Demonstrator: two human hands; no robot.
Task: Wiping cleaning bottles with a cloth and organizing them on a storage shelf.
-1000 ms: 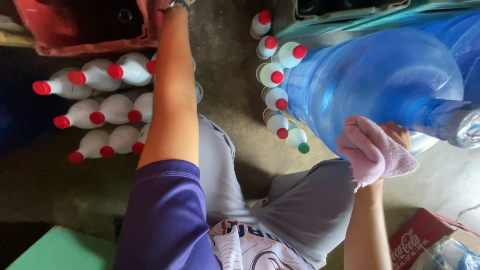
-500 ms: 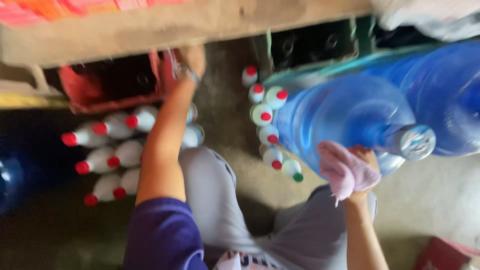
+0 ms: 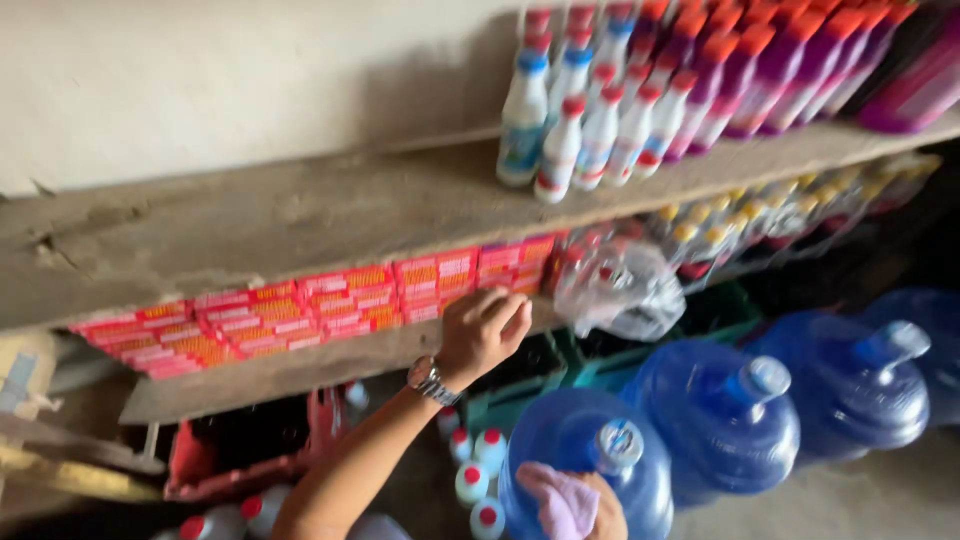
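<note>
My left hand [image 3: 482, 330], a watch on its wrist, rests with curled fingers on the front edge of a wooden shelf [image 3: 300, 365], touching the row of red and orange boxes [image 3: 330, 305] stacked there. My right hand [image 3: 600, 510] shows only partly at the bottom edge. It holds a pink cloth [image 3: 555, 497] against the nearest blue water jug [image 3: 585, 455], just below the jug's capped neck.
Two more blue jugs [image 3: 725, 410] [image 3: 850, 380] stand to the right. White bottles with red caps [image 3: 600, 130] and purple bottles [image 3: 760, 80] line the upper shelf [image 3: 300, 200]. A clear plastic bag [image 3: 620, 290] hangs mid-shelf. Small white bottles [image 3: 475, 470] and a red crate [image 3: 250, 450] stand on the floor.
The view has swung upward from my lap and the floor to the shelves. My left hand rose from the red crate to the shelf edge. My right hand kept the cloth on the jug.
</note>
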